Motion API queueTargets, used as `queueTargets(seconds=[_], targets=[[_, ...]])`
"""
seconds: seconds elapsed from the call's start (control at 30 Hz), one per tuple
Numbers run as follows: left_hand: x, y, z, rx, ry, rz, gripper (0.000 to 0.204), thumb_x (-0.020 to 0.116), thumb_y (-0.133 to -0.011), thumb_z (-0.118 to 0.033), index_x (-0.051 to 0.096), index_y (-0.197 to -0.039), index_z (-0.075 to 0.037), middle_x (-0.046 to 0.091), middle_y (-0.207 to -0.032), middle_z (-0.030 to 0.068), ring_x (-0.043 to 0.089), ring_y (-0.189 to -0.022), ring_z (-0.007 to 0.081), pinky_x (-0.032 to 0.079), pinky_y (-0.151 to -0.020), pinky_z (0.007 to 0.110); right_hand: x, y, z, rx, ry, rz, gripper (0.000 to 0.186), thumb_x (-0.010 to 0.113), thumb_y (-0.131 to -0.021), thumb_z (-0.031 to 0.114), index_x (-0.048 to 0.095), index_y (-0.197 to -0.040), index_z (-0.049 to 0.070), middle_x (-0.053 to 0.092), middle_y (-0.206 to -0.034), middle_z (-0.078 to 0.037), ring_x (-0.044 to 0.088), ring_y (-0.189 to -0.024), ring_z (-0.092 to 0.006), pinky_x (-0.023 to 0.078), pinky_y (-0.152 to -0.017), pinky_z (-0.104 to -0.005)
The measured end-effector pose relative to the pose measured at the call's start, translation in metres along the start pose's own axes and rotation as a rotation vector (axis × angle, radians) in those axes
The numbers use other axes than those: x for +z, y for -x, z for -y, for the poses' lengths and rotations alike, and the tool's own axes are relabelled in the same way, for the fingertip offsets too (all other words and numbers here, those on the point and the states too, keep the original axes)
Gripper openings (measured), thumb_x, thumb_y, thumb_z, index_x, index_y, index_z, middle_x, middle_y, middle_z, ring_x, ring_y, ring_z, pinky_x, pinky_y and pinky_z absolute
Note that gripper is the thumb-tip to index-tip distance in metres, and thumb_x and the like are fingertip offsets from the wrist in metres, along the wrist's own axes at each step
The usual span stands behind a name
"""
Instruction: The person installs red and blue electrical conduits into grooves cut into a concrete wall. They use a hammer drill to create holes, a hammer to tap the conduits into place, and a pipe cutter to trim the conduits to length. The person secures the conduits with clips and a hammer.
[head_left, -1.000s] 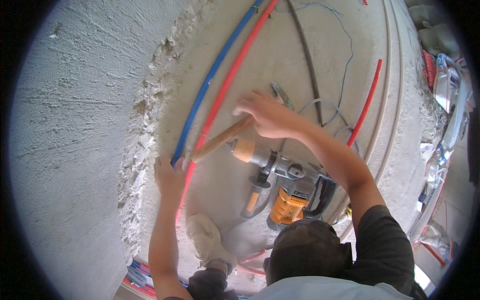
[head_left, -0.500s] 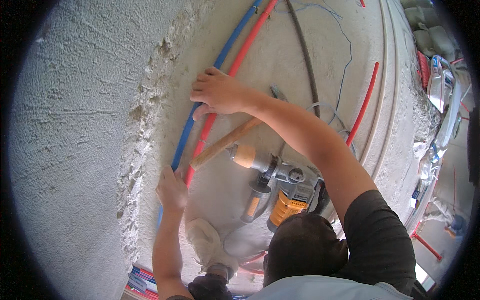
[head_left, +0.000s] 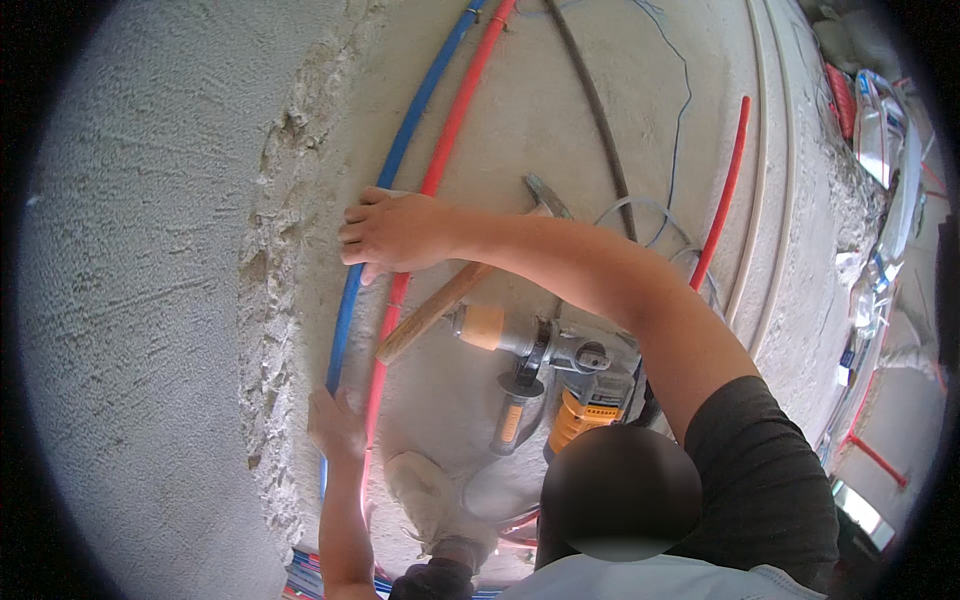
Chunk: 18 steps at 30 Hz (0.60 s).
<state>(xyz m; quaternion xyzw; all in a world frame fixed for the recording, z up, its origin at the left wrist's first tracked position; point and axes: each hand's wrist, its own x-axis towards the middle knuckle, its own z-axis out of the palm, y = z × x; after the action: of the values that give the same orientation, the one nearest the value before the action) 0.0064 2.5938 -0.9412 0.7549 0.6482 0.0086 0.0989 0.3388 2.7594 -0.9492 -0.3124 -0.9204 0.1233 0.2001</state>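
Note:
A long blue pipe [head_left: 410,125] runs along the floor beside the chipped wall base, with a red pipe [head_left: 465,95] close on its right. My right hand [head_left: 397,232] reaches across from the right, its fingers wrapped over the blue pipe. Nearer, my left hand [head_left: 337,425] is closed on the same pipe; its fingertips are partly hidden. To the right of the hands lies a hammer [head_left: 430,318], its wooden handle end over the red pipe and its middle passing under my right forearm. An orange and grey rotary hammer drill [head_left: 575,362] lies beside it.
A rough grey wall [head_left: 150,300] rises close on the left. A dark cable [head_left: 592,90], a thin blue wire [head_left: 685,100] and a short red pipe [head_left: 728,190] lie to the right. Two pale pipes [head_left: 762,200] run beyond them. A shoe [head_left: 420,490] stands near the drill.
Both hands have moved nearer along the blue pipe, still closed on it. The whole view has shifted slightly. The hammer and drill lie as before.

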Motion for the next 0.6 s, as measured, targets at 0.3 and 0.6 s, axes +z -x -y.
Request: queueTargets(seconds=[0.3,0.6], targets=[[0.009,-0.007,0.004,0.116,-0.010,-0.123,0.018,0.066,-0.095,-0.014,0.058,-0.099,0.002,0.052,-0.102,0.0241,0.053,-0.096,0.0438,0.047,-0.082,0.053,0.006,0.005,-0.006,-0.010,0.041,-0.048,0.027,0.067,-0.092,0.040,0.063,-0.098,0.013,0.061,-0.100,-0.001,0.057,-0.109,-0.0209,0.042,-0.099,-0.0433],[0.009,-0.007,-0.013,-0.056,0.015,0.041,0.029,0.067,-0.098,-0.026,0.060,-0.109,0.000,0.053,-0.111,0.0242,0.052,-0.107,0.0437,0.045,-0.093,0.054,0.016,0.013,-0.013,-0.016,0.080,-0.006,0.034,0.069,-0.090,0.041,0.070,-0.108,0.013,0.069,-0.115,-0.007,0.060,-0.122,-0.0262,0.044,-0.108,-0.0450]])
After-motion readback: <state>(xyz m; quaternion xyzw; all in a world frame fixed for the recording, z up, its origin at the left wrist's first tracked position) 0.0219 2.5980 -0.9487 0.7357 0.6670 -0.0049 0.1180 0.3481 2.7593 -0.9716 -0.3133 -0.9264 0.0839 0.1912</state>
